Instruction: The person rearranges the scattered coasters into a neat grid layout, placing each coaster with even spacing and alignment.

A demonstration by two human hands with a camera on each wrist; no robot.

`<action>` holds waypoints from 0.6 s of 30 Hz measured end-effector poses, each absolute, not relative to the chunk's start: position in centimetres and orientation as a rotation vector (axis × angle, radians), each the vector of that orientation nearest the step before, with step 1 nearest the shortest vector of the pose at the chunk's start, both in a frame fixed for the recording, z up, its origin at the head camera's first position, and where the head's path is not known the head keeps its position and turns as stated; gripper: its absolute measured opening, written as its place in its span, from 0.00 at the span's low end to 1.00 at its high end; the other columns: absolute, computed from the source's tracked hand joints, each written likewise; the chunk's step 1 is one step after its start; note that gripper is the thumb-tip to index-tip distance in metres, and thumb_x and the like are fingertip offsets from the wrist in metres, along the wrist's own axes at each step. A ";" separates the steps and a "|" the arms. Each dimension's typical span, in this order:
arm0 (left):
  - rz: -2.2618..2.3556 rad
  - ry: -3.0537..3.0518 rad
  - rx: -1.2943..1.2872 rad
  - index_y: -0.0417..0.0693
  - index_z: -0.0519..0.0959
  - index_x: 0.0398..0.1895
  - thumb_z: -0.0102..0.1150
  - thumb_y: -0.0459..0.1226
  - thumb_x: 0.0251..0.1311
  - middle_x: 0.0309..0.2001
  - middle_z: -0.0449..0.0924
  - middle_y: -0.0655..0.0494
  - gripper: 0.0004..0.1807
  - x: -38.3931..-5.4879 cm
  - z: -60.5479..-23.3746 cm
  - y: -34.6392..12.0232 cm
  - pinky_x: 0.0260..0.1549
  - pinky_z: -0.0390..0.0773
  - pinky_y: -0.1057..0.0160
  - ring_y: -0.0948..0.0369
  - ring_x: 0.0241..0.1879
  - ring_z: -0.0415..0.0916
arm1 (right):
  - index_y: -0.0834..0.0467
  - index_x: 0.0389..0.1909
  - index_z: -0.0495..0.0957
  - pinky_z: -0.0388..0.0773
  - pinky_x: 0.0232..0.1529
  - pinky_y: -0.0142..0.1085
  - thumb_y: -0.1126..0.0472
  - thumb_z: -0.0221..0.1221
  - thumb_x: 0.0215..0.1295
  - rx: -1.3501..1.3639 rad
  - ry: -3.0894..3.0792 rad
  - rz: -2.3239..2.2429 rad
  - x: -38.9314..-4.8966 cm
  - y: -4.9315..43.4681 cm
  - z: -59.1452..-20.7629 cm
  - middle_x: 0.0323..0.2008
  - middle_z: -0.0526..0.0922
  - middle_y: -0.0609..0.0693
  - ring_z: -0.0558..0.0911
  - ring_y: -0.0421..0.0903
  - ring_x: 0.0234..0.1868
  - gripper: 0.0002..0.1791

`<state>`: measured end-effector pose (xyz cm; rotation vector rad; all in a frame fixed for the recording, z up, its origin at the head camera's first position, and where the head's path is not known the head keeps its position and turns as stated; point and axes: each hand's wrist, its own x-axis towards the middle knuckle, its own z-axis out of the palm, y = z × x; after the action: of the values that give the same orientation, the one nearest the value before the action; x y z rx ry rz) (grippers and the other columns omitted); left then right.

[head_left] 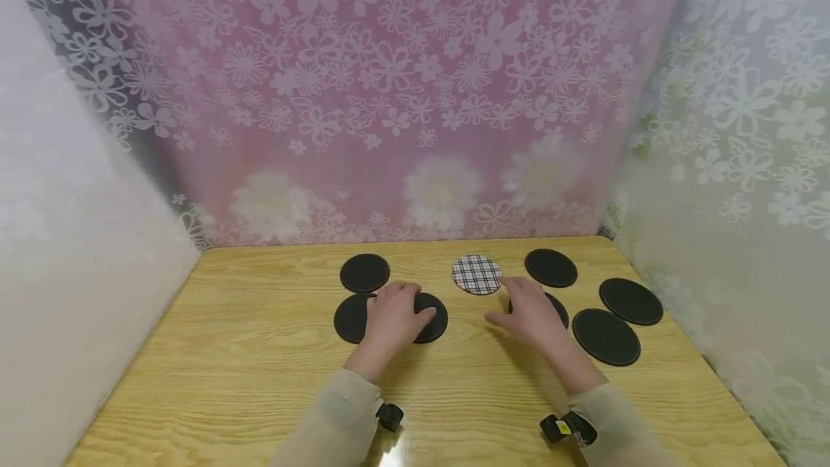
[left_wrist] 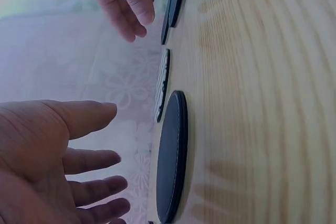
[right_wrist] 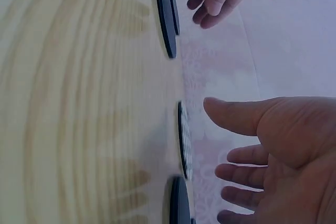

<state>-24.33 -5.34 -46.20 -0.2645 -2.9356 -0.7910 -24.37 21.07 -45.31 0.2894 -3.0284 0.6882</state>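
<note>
Coasters (head_left: 606, 337), plaid one (head_left: 477, 274) among black, flat on tabletop (head_left: 227, 352); left hand (head_left: 394, 314) and right hand (head_left: 530, 314) above black ones, fingers (left_wrist: 100, 161) released, loosely spread.

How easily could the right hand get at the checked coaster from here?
Probably easily, yes: the right hand hovers open beside the checked coaster, nothing lies on top of it, and the left hand is away over two black coasters.

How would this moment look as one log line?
left hand: empty, over two black discs | right hand: empty, over another black disc | checked disc: flat on table
</note>
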 end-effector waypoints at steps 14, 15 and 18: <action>-0.766 -2.954 -0.330 0.46 0.76 0.79 0.67 0.55 0.77 0.78 0.72 0.44 0.35 -24.0 -46.0 -1.7 0.71 0.65 0.31 0.41 0.78 0.66 | 0.74 0.80 0.64 0.66 0.71 0.71 0.45 0.76 0.70 0.294 -2.972 0.530 -23.8 25.7 -45.8 0.76 0.67 0.76 0.67 0.77 0.76 0.52; -0.766 -2.954 -0.336 0.46 0.76 0.79 0.67 0.55 0.77 0.77 0.72 0.44 0.35 -24.0 -46.1 -1.4 0.71 0.65 0.32 0.42 0.78 0.66 | 0.74 0.80 0.64 0.67 0.71 0.71 0.45 0.75 0.70 0.287 -2.974 0.516 -23.8 26.0 -45.8 0.76 0.67 0.76 0.67 0.77 0.76 0.52; -0.750 -2.954 -0.354 0.46 0.76 0.78 0.67 0.55 0.77 0.76 0.74 0.45 0.35 -24.0 -46.1 -0.6 0.71 0.66 0.33 0.43 0.77 0.67 | 0.74 0.80 0.64 0.66 0.71 0.72 0.44 0.75 0.70 0.265 -2.988 0.496 -23.7 26.8 -46.0 0.76 0.68 0.77 0.67 0.78 0.75 0.53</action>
<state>-24.01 -0.56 -46.11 -0.3545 -2.9541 -0.7505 -23.75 26.78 -46.03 0.2649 -2.9877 0.4957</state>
